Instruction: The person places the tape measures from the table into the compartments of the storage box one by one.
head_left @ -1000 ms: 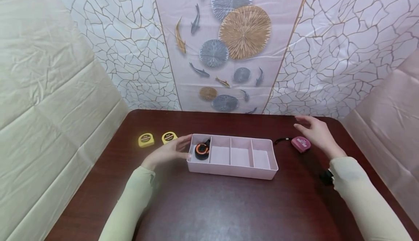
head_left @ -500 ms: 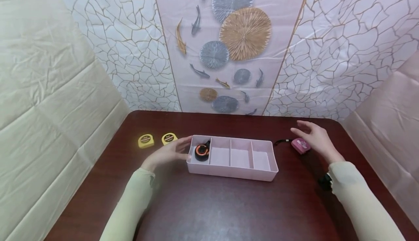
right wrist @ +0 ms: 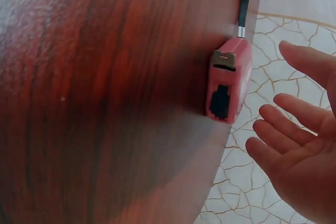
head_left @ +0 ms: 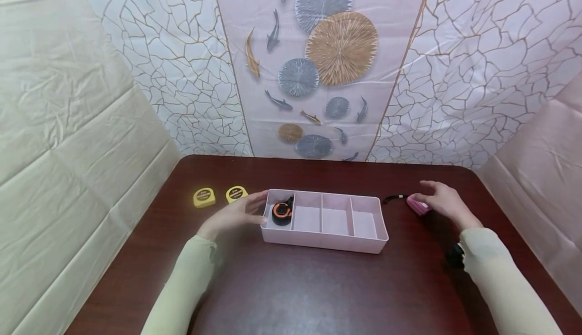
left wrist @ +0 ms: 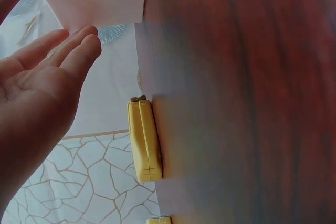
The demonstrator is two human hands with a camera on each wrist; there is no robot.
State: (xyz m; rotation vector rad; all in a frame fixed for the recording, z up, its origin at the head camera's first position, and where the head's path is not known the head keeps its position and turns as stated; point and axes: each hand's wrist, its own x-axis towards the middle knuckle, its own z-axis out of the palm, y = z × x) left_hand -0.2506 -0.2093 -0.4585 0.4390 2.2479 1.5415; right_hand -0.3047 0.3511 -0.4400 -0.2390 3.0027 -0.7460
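Observation:
My left hand rests with extended fingers and thumb at the left end of a pale pink divided tray. An orange and black tape measure lies in the tray's leftmost compartment. On the right, a pink tape measure with a black wrist strap sits on the table. My right hand hovers right over it, overlapping it in the head view. In the right wrist view the fingers are spread beside the pink case, with a gap between.
Two yellow tape measures stand on the dark red-brown table left of the tray, the nearer one close behind my left hand. The tray's other three compartments hold nothing. A patterned cloth hangs along the table's back edge.
My right hand has come down and toward me, from above and behind the pink tape measure to right over it. The left hand stays at the tray's end.

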